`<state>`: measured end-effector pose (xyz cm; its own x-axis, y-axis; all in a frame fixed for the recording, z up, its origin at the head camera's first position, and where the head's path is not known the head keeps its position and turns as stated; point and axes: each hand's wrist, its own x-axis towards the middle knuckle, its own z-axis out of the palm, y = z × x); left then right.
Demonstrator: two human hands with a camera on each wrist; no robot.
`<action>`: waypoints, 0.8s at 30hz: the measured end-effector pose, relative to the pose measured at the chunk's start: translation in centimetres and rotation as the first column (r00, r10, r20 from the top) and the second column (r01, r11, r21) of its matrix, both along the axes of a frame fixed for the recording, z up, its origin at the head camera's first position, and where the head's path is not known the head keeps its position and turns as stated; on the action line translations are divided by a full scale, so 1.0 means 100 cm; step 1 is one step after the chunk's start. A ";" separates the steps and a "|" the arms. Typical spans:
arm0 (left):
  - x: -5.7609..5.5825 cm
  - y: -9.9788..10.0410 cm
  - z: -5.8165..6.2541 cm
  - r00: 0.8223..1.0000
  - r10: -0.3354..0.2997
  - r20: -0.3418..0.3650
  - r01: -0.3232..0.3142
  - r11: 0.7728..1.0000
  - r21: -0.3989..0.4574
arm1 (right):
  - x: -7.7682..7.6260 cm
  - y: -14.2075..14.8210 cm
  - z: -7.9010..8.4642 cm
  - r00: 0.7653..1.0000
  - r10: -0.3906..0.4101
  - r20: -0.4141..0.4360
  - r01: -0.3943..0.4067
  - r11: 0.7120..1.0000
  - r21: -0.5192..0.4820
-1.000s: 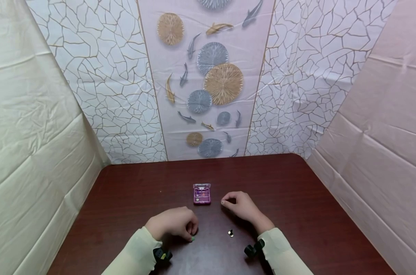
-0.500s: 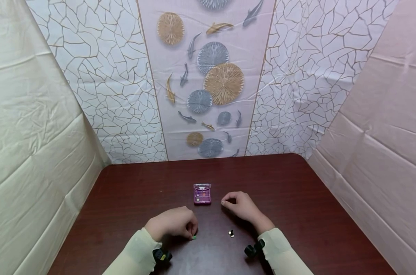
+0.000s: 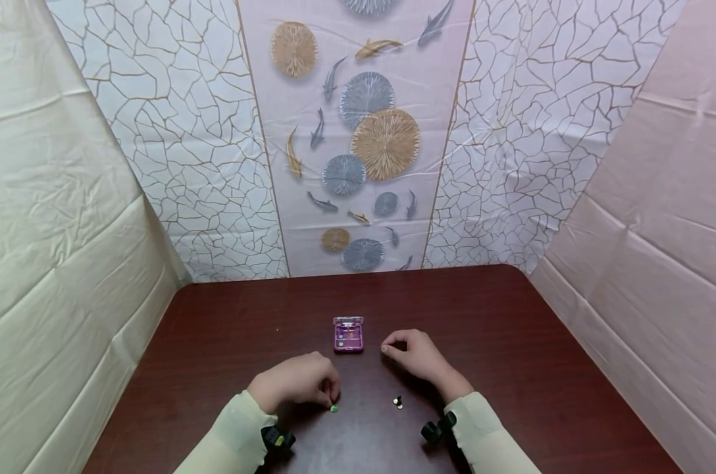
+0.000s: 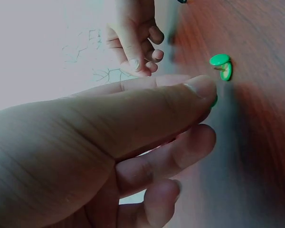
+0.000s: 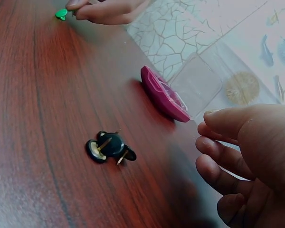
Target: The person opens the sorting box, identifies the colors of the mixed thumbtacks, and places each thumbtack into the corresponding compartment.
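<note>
My left hand (image 3: pixel 299 380) is low over the table at the near left, and its thumb and fingertips pinch a green thumbtack (image 4: pixel 214 100), mostly hidden behind the thumb. Just beyond those fingertips, green thumbtacks (image 4: pixel 221 61) lie together on the wood. My right hand (image 3: pixel 418 355) rests to the right of a small purple case (image 3: pixel 349 343), fingers loosely bent and nothing between them. The case has its clear lid (image 5: pixel 197 85) up, and small coloured pieces show in its compartments. Several black thumbtacks (image 5: pixel 110 145) lie in a cluster nearer me than the right hand.
The dark red-brown table (image 3: pixel 245 316) has rounded far corners. A patterned cloth (image 3: pixel 358 197) hangs behind it, and pale cloth walls (image 3: pixel 648 217) stand at both sides. Each wrist wears a small black camera (image 3: pixel 434 431).
My left hand has drawn back slightly from the green thumbtacks on the table, which show more fully beside its fingertips. The right hand and the case have stayed in place.
</note>
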<state>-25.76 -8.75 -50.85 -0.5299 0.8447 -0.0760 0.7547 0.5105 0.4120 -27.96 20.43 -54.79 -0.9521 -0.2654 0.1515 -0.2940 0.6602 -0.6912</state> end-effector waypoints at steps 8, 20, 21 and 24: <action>-0.008 -0.001 0.004 0.998 0.013 -0.065 -0.012 1.000 0.017 | -0.001 0.001 0.003 1.000 0.003 0.015 -0.003 1.000 0.005; -0.024 0.003 0.001 0.977 0.144 -0.156 -0.131 0.987 0.091 | 0.000 0.001 0.002 1.000 0.008 0.011 -0.008 1.000 -0.004; -0.026 0.004 0.001 0.972 0.160 -0.170 -0.145 0.984 0.099 | 0.000 0.001 0.002 1.000 0.009 0.007 -0.009 1.000 -0.004; -0.031 0.006 0.001 0.956 0.207 -0.207 -0.183 0.975 0.129 | -0.001 0.002 0.001 1.000 0.014 -0.002 -0.014 1.000 -0.002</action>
